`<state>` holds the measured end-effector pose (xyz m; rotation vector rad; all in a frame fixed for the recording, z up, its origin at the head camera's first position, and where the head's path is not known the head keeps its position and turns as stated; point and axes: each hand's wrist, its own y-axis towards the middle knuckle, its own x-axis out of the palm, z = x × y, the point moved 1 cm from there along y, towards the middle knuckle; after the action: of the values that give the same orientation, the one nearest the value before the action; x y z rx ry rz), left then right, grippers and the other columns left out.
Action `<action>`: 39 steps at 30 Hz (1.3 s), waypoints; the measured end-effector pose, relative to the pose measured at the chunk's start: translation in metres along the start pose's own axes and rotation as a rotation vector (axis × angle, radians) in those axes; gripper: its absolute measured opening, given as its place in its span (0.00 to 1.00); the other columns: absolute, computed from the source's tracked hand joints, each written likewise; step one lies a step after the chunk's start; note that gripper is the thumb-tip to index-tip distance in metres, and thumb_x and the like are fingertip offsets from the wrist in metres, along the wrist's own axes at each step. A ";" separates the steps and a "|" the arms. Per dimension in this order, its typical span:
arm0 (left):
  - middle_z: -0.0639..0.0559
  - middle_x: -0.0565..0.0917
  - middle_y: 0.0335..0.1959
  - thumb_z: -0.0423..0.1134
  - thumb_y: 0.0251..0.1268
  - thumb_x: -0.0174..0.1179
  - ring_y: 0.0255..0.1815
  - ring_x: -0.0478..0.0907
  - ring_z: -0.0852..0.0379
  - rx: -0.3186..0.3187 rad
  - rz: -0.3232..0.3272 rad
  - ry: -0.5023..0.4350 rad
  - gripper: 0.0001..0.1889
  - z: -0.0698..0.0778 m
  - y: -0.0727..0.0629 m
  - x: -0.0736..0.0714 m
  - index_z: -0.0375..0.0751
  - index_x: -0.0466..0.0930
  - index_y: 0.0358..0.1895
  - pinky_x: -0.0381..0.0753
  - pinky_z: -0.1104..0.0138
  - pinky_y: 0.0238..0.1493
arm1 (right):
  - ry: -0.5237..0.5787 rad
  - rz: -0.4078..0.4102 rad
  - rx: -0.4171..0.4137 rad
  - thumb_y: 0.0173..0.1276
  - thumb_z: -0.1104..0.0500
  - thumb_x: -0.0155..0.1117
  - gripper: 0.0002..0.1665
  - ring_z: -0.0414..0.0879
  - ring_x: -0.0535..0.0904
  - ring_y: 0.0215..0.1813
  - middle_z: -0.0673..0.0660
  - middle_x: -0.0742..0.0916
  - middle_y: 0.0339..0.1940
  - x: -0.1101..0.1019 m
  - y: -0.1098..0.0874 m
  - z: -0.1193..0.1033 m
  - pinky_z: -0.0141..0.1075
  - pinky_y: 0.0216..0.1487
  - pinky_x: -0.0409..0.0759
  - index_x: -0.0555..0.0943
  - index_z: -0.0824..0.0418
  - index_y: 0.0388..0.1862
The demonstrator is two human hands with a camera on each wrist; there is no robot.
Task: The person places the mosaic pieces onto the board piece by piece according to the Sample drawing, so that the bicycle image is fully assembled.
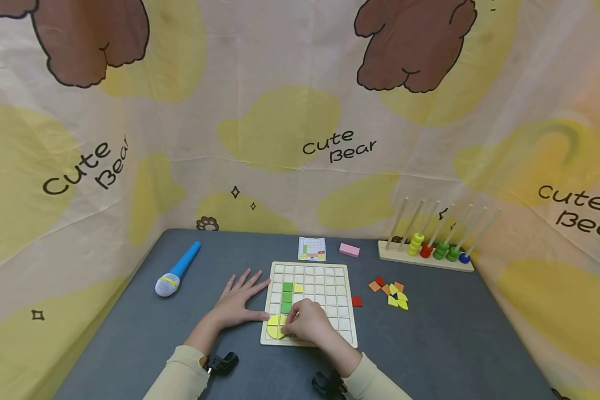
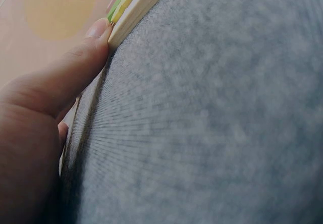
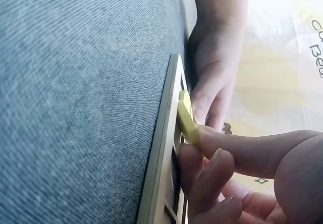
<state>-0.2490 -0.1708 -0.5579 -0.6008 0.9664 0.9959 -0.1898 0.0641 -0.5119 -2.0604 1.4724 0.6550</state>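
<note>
A pale wooden grid board (image 1: 309, 264) lies on the dark table. Yellow quarter-round tiles (image 1: 273, 329) form a rounded shape in its lower left corner. Above them stands a column of green tiles (image 1: 286, 297), with a small yellow tile (image 1: 298, 288) beside its top. My left hand (image 1: 234, 304) has its fingers spread, with thumb and fingertips against the board's left edge. My right hand (image 1: 310, 322) bends over the rounded shape and pinches a yellow tile (image 3: 186, 120) at the board's surface; its fingers partly hide the tile.
A pattern card (image 1: 312, 249) and a pink block (image 1: 349, 250) lie behind the board. Right of it are a red tile (image 1: 357, 301) and a pile of small tiles (image 1: 399, 297). A peg rack with beads (image 1: 425, 256) stands back right; a toy microphone (image 1: 179, 269) lies left.
</note>
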 end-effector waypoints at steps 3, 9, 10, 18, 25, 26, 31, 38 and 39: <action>0.49 0.55 0.83 0.75 0.52 0.64 0.84 0.41 0.38 0.007 0.011 0.001 0.51 0.000 0.001 0.000 0.59 0.62 0.79 0.34 0.36 0.78 | -0.023 0.007 0.002 0.53 0.56 0.83 0.15 0.43 0.74 0.22 0.48 0.80 0.17 0.000 0.001 -0.001 0.33 0.21 0.68 0.82 0.54 0.18; 0.50 0.54 0.83 0.76 0.52 0.62 0.84 0.40 0.39 0.000 -0.006 0.006 0.51 0.000 0.001 -0.001 0.61 0.61 0.79 0.33 0.36 0.78 | -0.048 0.004 0.007 0.52 0.56 0.83 0.16 0.43 0.73 0.22 0.48 0.80 0.17 0.002 0.003 0.001 0.33 0.21 0.68 0.80 0.54 0.19; 0.50 0.54 0.83 0.76 0.52 0.62 0.84 0.39 0.39 0.000 -0.009 0.007 0.51 0.000 0.001 -0.001 0.61 0.61 0.79 0.32 0.36 0.78 | -0.051 0.001 0.006 0.52 0.55 0.83 0.16 0.42 0.73 0.22 0.48 0.79 0.16 0.002 0.003 0.002 0.33 0.21 0.67 0.80 0.53 0.19; 0.50 0.53 0.83 0.76 0.52 0.62 0.84 0.39 0.40 -0.001 -0.005 0.007 0.50 0.001 0.000 -0.002 0.62 0.60 0.79 0.32 0.37 0.78 | -0.056 -0.005 -0.053 0.55 0.53 0.81 0.14 0.41 0.72 0.21 0.47 0.79 0.17 -0.011 -0.002 -0.001 0.33 0.22 0.66 0.81 0.51 0.22; 0.50 0.53 0.83 0.76 0.52 0.62 0.84 0.39 0.39 -0.003 -0.010 0.006 0.51 0.001 0.000 0.000 0.62 0.60 0.79 0.32 0.36 0.78 | -0.008 0.054 -0.048 0.59 0.54 0.79 0.11 0.43 0.75 0.26 0.47 0.81 0.23 -0.034 -0.003 0.005 0.35 0.24 0.71 0.82 0.52 0.26; 0.50 0.53 0.83 0.76 0.52 0.62 0.84 0.39 0.39 -0.004 -0.011 0.006 0.51 0.001 0.000 0.000 0.62 0.60 0.79 0.31 0.37 0.78 | 0.003 0.065 -0.048 0.59 0.54 0.79 0.11 0.43 0.75 0.27 0.47 0.82 0.24 -0.037 -0.003 0.007 0.35 0.25 0.71 0.82 0.52 0.27; 0.51 0.52 0.83 0.77 0.51 0.63 0.84 0.39 0.40 -0.008 -0.014 -0.003 0.52 0.000 0.000 -0.001 0.62 0.59 0.79 0.31 0.38 0.78 | 0.037 0.128 -0.030 0.59 0.56 0.78 0.10 0.43 0.76 0.30 0.49 0.83 0.26 -0.053 -0.001 0.018 0.36 0.27 0.73 0.82 0.55 0.30; 0.53 0.50 0.84 0.77 0.50 0.62 0.85 0.37 0.43 -0.020 -0.024 -0.008 0.53 0.000 0.000 0.001 0.63 0.57 0.80 0.30 0.40 0.79 | 0.052 0.215 0.034 0.60 0.56 0.78 0.09 0.44 0.77 0.30 0.50 0.84 0.27 -0.078 -0.001 0.034 0.35 0.27 0.73 0.83 0.55 0.32; 0.54 0.50 0.84 0.77 0.50 0.62 0.85 0.36 0.44 -0.023 -0.027 -0.005 0.53 0.000 0.000 0.001 0.64 0.57 0.80 0.29 0.40 0.79 | 0.054 0.223 0.038 0.60 0.57 0.78 0.09 0.44 0.77 0.30 0.50 0.84 0.27 -0.082 -0.001 0.037 0.35 0.27 0.74 0.84 0.56 0.32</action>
<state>-0.2489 -0.1707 -0.5587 -0.6293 0.9409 0.9852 -0.2158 0.1465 -0.4864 -1.9150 1.7495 0.6550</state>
